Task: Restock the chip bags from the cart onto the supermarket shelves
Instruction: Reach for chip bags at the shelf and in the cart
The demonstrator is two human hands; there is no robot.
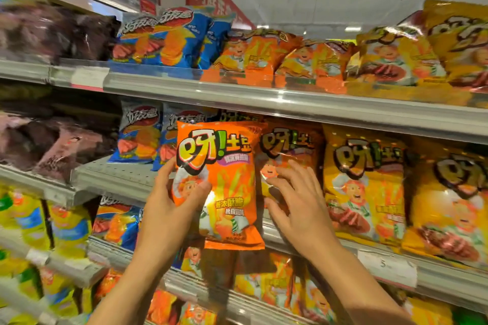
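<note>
1. Shelves (290, 105) of chip bags fill the view: orange bags (287, 158) just behind the right hand, yellow bags (364, 185) further to its right, blue bags (140, 134) up and left of the left hand.
2. Held upright in front of the middle shelf, one orange chip bag (224, 182) sits between the two hands.
3. Left hand (169, 208) grips that bag at its lower left edge, thumb curled over the front, fingers behind it.
4. Right hand (298, 200) is spread loose with straight fingers, fingertips on the shelved orange bags beside the held bag's right edge, gripping nothing.
5. Both forearms reach up from below.
</note>
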